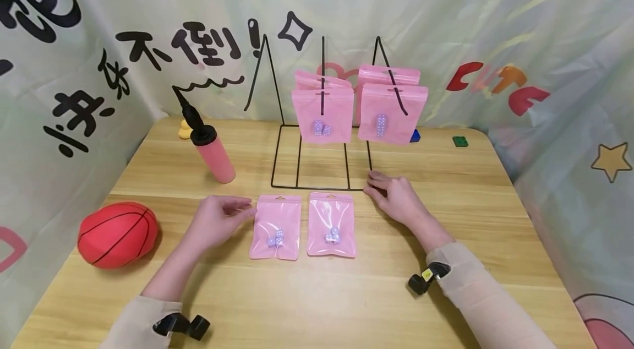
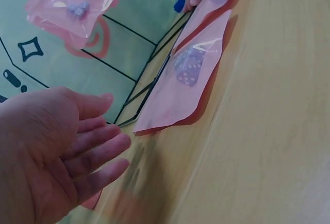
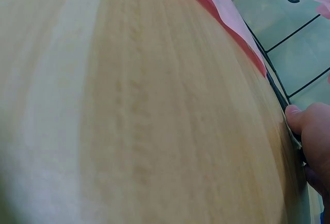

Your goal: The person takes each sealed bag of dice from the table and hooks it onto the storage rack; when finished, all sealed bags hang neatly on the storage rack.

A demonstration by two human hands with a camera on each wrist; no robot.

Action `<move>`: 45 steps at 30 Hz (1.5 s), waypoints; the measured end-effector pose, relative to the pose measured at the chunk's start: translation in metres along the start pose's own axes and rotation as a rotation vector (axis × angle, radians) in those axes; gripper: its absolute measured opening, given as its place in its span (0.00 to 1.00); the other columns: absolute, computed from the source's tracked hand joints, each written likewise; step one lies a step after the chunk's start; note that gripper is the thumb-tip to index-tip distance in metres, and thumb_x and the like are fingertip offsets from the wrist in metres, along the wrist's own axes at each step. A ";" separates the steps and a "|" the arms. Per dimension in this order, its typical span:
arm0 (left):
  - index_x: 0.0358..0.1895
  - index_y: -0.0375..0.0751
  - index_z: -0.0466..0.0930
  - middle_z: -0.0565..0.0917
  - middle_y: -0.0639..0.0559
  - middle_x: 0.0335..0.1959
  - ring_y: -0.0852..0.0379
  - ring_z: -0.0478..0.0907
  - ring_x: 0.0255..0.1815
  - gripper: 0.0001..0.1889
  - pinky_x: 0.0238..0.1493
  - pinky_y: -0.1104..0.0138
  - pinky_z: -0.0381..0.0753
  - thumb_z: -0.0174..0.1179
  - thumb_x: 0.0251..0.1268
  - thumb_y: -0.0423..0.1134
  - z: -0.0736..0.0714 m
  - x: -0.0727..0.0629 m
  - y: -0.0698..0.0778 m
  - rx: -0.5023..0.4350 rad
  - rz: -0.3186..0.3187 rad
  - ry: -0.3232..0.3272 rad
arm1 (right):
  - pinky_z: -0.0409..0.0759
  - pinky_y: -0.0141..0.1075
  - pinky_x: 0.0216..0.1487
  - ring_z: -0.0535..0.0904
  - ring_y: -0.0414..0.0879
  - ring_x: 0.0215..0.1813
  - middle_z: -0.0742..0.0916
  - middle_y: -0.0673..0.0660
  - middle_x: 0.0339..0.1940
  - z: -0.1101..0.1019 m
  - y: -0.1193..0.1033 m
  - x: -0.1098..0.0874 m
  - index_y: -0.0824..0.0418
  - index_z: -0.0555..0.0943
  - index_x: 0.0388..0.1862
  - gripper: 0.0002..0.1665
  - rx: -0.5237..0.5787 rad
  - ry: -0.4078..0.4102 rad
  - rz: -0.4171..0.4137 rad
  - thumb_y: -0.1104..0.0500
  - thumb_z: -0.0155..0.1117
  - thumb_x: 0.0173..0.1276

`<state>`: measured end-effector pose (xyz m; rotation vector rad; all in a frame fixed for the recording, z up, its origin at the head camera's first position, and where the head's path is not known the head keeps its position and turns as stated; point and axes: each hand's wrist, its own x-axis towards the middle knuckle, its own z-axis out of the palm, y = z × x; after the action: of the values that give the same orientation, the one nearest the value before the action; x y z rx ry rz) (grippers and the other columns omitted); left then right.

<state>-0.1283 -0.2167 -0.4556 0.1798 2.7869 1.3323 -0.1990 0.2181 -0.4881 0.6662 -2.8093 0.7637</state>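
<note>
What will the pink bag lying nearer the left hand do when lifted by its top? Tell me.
The bag will probably flex, since its edge curves in the left-wrist view. The dice sit low inside, so it would likely hang bottom-heavy. Its glossy front suggests it may feel slippery.

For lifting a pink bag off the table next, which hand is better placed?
Probably the left hand: open, right beside one such pink bag; the right hand grips the black rack near its front corner.
</note>
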 end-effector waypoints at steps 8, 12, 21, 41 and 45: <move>0.45 0.34 0.92 0.92 0.50 0.34 0.56 0.88 0.34 0.14 0.36 0.66 0.87 0.76 0.66 0.43 0.011 -0.002 0.001 -0.030 -0.148 -0.036 | 0.81 0.57 0.63 0.82 0.64 0.65 0.86 0.66 0.63 -0.001 0.001 -0.001 0.70 0.88 0.56 0.20 0.010 0.012 -0.005 0.55 0.72 0.76; 0.42 0.37 0.93 0.90 0.53 0.30 0.56 0.87 0.33 0.14 0.39 0.63 0.86 0.76 0.66 0.46 0.017 0.000 0.004 0.000 -0.203 -0.052 | 0.81 0.57 0.63 0.82 0.64 0.64 0.86 0.66 0.62 0.000 0.002 -0.001 0.70 0.89 0.55 0.20 0.017 0.020 -0.005 0.55 0.72 0.76; 0.38 0.39 0.93 0.90 0.53 0.30 0.55 0.86 0.35 0.12 0.45 0.57 0.84 0.78 0.63 0.44 0.021 0.004 0.009 0.027 -0.286 -0.059 | 0.80 0.54 0.65 0.81 0.61 0.66 0.86 0.64 0.64 0.003 0.001 -0.001 0.69 0.88 0.57 0.21 0.028 -0.001 0.018 0.53 0.71 0.77; 0.46 0.29 0.84 0.88 0.40 0.41 0.50 0.86 0.42 0.04 0.45 0.62 0.90 0.66 0.74 0.28 0.016 0.004 0.017 -0.346 -0.032 0.000 | 0.85 0.53 0.58 0.84 0.63 0.61 0.85 0.63 0.65 0.000 0.002 -0.001 0.68 0.88 0.58 0.23 0.051 -0.001 0.043 0.52 0.72 0.76; 0.45 0.28 0.83 0.87 0.39 0.39 0.51 0.85 0.38 0.04 0.41 0.61 0.90 0.66 0.72 0.25 0.012 0.004 0.025 -0.383 0.038 0.057 | 0.86 0.53 0.58 0.84 0.64 0.60 0.85 0.63 0.65 -0.001 0.002 -0.001 0.68 0.87 0.59 0.23 0.046 -0.006 0.046 0.51 0.72 0.76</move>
<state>-0.1287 -0.1915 -0.4439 0.1799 2.5157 1.8716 -0.1993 0.2205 -0.4888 0.6146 -2.8297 0.8374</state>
